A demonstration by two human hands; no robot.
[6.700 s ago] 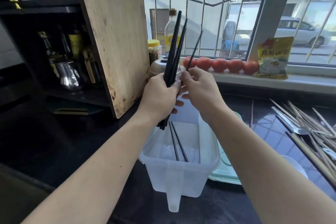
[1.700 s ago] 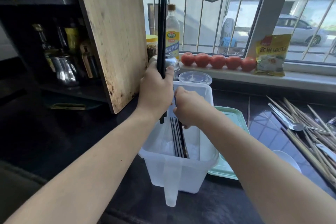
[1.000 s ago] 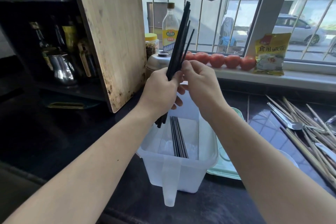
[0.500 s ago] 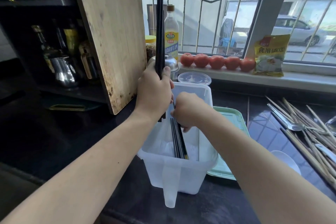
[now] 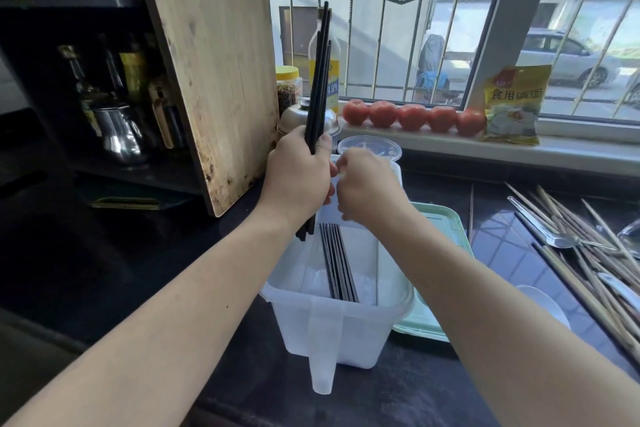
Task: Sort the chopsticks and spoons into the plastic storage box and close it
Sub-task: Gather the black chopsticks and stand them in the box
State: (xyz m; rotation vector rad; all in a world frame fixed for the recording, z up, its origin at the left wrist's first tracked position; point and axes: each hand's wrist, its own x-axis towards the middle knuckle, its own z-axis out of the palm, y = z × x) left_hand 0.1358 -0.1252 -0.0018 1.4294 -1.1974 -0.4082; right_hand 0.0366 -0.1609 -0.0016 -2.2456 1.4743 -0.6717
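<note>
A clear plastic storage box (image 5: 405,298) stands open on the dark counter, with several black chopsticks (image 5: 337,263) lying side by side in it. My left hand (image 5: 298,177) grips an upright bundle of black chopsticks (image 5: 320,80) over the box's far left corner. My right hand (image 5: 370,191) hovers just right of it above the box, fingers loosely curled, with nothing visible in them. The pale green lid (image 5: 446,229) lies beside the box on the right. Wooden chopsticks (image 5: 588,253) and a metal spoon (image 5: 543,225) lie scattered at the far right.
A wooden cutting board (image 5: 214,62) leans against a dark shelf on the left. Behind the box are a round clear container (image 5: 369,147), a steel pot lid and bottles. Tomatoes (image 5: 412,116) and a yellow packet (image 5: 512,104) line the windowsill. A white spoon (image 5: 543,302) lies near the lid.
My right hand laid a black chopstick in the box and has risen back beside my left hand. The bundle in my left hand has tilted slightly right.
</note>
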